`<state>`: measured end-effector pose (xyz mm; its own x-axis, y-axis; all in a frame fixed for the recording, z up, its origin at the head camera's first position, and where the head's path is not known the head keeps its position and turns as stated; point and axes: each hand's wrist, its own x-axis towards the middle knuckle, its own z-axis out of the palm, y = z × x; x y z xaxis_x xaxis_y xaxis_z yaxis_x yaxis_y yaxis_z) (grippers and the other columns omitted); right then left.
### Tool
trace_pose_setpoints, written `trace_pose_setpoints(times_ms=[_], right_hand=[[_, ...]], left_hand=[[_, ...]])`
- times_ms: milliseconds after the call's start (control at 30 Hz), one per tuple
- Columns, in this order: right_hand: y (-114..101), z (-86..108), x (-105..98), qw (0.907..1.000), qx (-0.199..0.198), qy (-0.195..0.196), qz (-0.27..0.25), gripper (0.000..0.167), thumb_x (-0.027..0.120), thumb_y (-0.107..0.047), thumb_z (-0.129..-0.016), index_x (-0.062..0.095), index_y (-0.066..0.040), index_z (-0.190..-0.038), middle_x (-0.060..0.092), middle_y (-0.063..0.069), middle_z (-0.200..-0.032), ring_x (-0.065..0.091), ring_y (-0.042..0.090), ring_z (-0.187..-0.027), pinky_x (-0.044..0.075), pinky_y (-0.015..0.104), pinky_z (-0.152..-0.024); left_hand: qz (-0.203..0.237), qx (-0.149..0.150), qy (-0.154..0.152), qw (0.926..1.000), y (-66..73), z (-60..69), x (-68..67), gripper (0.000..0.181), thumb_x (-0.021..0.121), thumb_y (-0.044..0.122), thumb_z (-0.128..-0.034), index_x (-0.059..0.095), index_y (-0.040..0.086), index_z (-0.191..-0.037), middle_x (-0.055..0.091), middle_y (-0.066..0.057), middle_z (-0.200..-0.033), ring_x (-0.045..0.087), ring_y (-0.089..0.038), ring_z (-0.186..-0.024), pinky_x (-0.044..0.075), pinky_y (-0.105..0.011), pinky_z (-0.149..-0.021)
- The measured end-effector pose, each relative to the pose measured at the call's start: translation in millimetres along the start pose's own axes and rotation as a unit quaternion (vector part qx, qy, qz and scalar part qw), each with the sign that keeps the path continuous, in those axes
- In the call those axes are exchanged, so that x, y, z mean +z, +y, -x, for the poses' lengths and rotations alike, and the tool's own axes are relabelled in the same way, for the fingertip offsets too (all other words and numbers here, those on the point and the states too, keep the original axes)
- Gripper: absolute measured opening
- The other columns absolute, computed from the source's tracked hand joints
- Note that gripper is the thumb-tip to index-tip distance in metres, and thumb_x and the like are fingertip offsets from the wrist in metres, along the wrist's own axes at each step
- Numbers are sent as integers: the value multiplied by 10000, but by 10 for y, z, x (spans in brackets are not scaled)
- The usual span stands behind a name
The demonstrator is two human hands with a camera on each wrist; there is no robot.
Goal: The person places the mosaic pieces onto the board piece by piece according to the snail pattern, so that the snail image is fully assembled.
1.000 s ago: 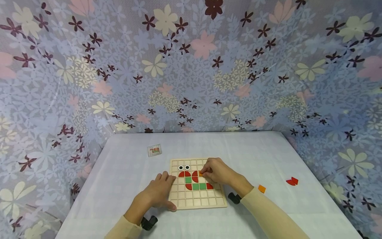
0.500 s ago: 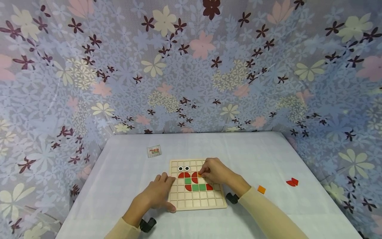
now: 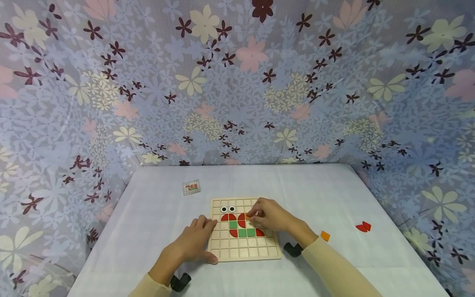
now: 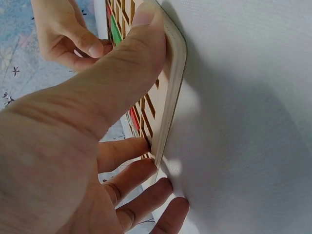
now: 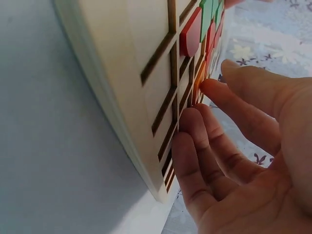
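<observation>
A wooden grid board (image 3: 245, 252) lies on the table, holding green square tiles (image 3: 242, 233), red rounded tiles (image 3: 241, 221) and two white eye discs (image 3: 224, 209). My left hand (image 3: 191, 243) steadies its left side: the thumb rests on the near-left corner, and the spread fingers touch the left edge. Over the board's right half is my right hand (image 3: 272, 216). In the right wrist view its index fingertip touches an orange tile (image 5: 199, 80) in a grid cell, while the thumb stands apart from it. In the head view the fingers mostly cover that tile.
A small picture card (image 3: 191, 187) lies beyond the board to the left. Right of the board are a loose orange square tile (image 3: 325, 236) and red rounded tiles (image 3: 363, 227). The white-covered table (image 3: 297, 181) ends at a flowered cloth (image 3: 237, 103) behind.
The right thumb and index finger, earlier close together at the orange tile, have parted slightly; the index finger stays at the tile. The left hand keeps its place on the board.
</observation>
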<state>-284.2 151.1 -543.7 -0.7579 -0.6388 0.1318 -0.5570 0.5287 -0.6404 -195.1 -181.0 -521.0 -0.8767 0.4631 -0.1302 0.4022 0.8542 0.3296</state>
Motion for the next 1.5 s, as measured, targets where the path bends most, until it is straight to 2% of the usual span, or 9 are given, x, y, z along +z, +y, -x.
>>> trace_pose_setpoints(times_ms=[133, 200, 333, 500, 633, 767, 1000, 1267, 1500], right_hand=[[12, 95, -20, 9999, -41, 81, -59, 214, 782, -271, -1141, 881, -115, -1250, 746, 7, -1170, 644, 51, -968, 575, 277, -841], [-47, 144, -44, 9997, 206, 139, -46, 188, 788, -224, -1132, 879, -107, -1246, 760, 12, -1172, 648, 62, -970, 576, 290, -849], [-27, 227, -81, 9986, 391, 352, 92, 165, 790, -215, -1131, 882, -140, -1246, 785, -19, -1188, 685, 69, -1015, 603, 297, -903], [-5, 378, -189, 9973, 504, 497, 198, 176, 803, -220, -1121, 872, -149, -1267, 787, -47, -1207, 716, 79, -1071, 634, 335, -974], [40, 537, -283, 9959, 601, 568, 355, 186, 816, -232, -1112, 869, -143, -1267, 793, -38, -1197, 716, 61, -1051, 649, 361, -980], [88, 728, -393, 9939, 778, 664, 417, 199, 844, -235, -1090, 872, -145, -1265, 804, -7, -1193, 719, 82, -1038, 659, 385, -963], [219, 1180, -626, 9876, 1344, 648, 480, 315, 915, -298, -1032, 858, -156, -1307, 807, 4, -1237, 726, 165, -1056, 665, 382, -952], [383, 1701, -771, 9772, 1956, 686, 470, 424, 968, -360, -974, 843, -219, -1355, 779, -25, -1221, 664, 82, -980, 582, 276, -812], [523, 1977, -838, 9728, 2249, 558, 47, 507, 982, -388, -952, 825, -231, -1408, 749, 39, -1345, 618, 48, -996, 599, 255, -836]], left_hand=[[179, -165, -111, 9996, 30, -3, -22, 1210, 1089, 496, -758, 509, 16, -1705, 555, -188, -1542, 543, -333, -1307, 554, -574, -1022], [228, -221, -139, 9994, 48, -2, -32, 1210, 1098, 484, -750, 514, 19, -1702, 557, -179, -1529, 542, -327, -1311, 551, -577, -1038], [187, -282, -174, 9993, 60, -8, -44, 1202, 1098, 485, -755, 514, 38, -1705, 555, -154, -1510, 534, -309, -1319, 548, -570, -1047], [219, -266, -162, 9993, 53, -19, -56, 1190, 1102, 469, -751, 522, 33, -1695, 560, -152, -1482, 531, -310, -1316, 540, -571, -1043], [232, -172, -108, 9995, 35, -9, -61, 1184, 1101, 465, -750, 526, 18, -1684, 564, -159, -1464, 533, -316, -1308, 539, -580, -1032], [236, -156, -89, 9996, 32, -2, -70, 1184, 1102, 464, -744, 529, 19, -1679, 567, -153, -1445, 530, -307, -1284, 538, -579, -1016], [225, -244, -87, 9994, 35, -9, -67, 1185, 1102, 475, -733, 535, 45, -1681, 572, -130, -1435, 534, -296, -1278, 529, -573, -1018], [174, -220, -101, 9996, 35, -10, -71, 1192, 1107, 477, -730, 533, 45, -1681, 573, -141, -1450, 542, -309, -1289, 532, -571, -1003], [196, -160, -66, 9997, 20, -8, -59, 1184, 1102, 481, -737, 532, 41, -1677, 572, -145, -1443, 542, -308, -1282, 536, -579, -982]])
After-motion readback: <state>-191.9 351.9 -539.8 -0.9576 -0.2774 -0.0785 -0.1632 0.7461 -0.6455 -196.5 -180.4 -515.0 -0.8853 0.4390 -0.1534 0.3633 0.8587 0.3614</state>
